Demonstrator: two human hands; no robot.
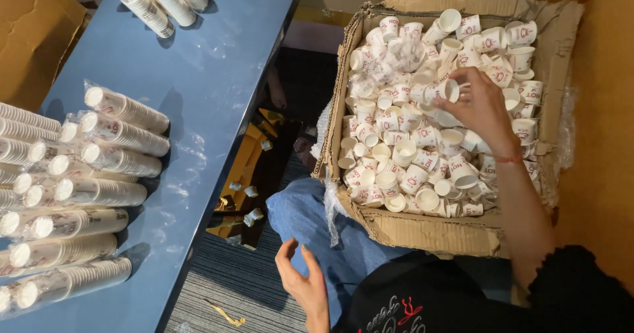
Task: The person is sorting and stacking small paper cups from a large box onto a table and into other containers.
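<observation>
Cups [441,92] pinched in right hand [481,108]; left hand [300,280] open, empty.

Right hand: our right hand [481,108] pinches a small paper cup [447,90] over the cardboard box [422,231].
Left hand: our left hand [304,281] hangs open, empty.

I'm seeing a glossy blue bench [218,75] carrying wrapped sleeves of stacked paper cups [99,174], piled lying on their sides at its left edge, with more sleeves [158,0] lying at the far end.
</observation>
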